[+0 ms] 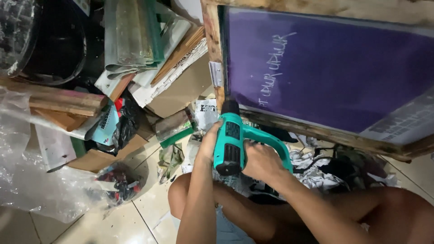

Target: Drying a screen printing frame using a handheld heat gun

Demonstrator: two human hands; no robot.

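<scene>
Hands (235, 151) gripping teal heat gun (229, 140), nozzle at purple screen's wooden frame edge (213, 54)

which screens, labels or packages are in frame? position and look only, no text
Printing screen: upper right, wooden frame, purple mesh with pale lettering, just beyond the heat gun's nozzle.
Heat gun: centre, teal and black, both hands on it: left hand, right hand.
Printed paper: left of the nozzle, white with dark print.
Clear plastic bag: lower left, crumpled.
Cardboard pieces: upper centre, brown, stacked.
</scene>
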